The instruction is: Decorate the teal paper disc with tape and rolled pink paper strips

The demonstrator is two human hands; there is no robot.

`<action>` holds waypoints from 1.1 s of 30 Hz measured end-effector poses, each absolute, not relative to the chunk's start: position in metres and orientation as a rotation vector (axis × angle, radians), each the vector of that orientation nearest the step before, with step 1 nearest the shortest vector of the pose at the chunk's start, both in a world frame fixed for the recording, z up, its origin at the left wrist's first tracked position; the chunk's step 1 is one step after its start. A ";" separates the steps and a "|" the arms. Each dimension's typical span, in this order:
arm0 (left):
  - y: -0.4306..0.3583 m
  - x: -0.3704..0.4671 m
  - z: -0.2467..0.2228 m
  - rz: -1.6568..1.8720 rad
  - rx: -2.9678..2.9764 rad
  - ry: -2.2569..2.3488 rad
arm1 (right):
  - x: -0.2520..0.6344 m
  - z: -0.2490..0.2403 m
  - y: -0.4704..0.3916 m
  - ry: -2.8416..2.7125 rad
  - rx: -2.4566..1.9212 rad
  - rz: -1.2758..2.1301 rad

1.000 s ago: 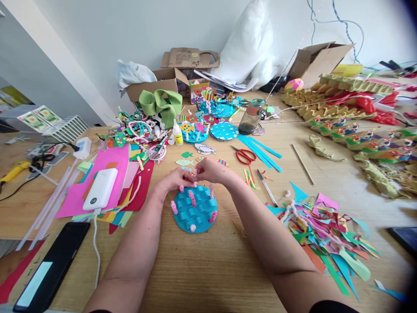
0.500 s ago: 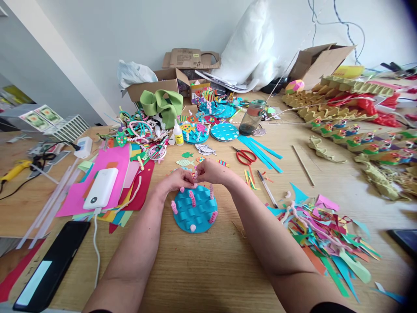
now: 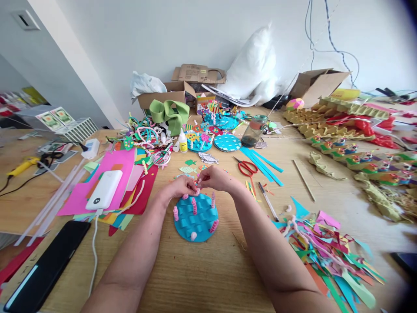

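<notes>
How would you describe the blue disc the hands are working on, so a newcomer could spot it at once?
On the wooden table, look just in front of the left hand and right hand, which meet at its far edge. The blue disc lies there alone, woven in squares, with pink coils standing on it; the other blue discs sit farther back by the glue bottle.

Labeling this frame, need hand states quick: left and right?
Left hand: fingers pinched on a small pink coil at the blue disc's far edge.
Right hand: pinched on the same coil.
</notes>
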State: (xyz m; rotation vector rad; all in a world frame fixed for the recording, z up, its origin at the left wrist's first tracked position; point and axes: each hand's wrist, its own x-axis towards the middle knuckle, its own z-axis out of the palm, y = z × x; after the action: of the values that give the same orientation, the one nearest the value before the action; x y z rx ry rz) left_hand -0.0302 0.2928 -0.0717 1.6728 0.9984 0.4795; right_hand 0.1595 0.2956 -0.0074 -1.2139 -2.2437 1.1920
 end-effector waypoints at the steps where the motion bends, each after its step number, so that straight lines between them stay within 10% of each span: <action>1: 0.292 -0.030 -0.071 0.486 1.666 0.994 | 0.160 -0.007 0.296 -2.236 -1.211 1.200; 33: 0.291 -0.032 -0.065 0.441 1.593 1.057 | 0.163 0.001 0.293 -2.199 -1.211 1.152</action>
State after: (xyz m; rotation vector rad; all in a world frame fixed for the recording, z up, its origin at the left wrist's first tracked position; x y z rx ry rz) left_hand -0.0317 0.2915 -0.0655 1.5934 1.0569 0.4408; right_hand 0.1629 0.2929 0.0014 -1.2115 -2.1990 1.1522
